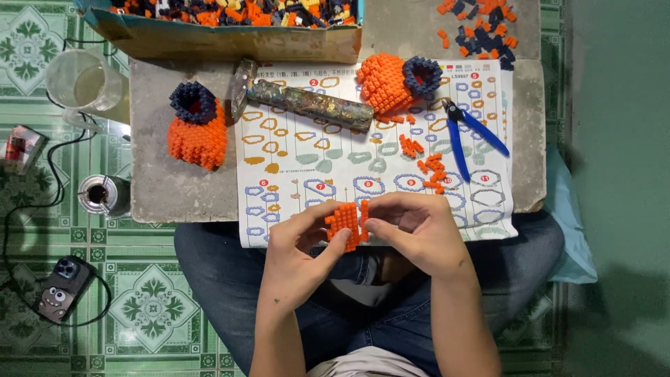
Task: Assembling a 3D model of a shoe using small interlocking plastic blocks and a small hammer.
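Over the lap at the sheet's [377, 167] near edge, left hand [300, 255] and right hand [412, 230] pinch shut on 1 orange panel [344, 222] from both sides, thumbs underneath; likely light, stiff, snap-apart fragile, best gripped by its edges.

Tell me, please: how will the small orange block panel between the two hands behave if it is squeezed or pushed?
The orange block panel, pinched by left hand and right hand, looks stiff and probably light. Built of tiny studded bricks, it may snap apart under hard pressure.
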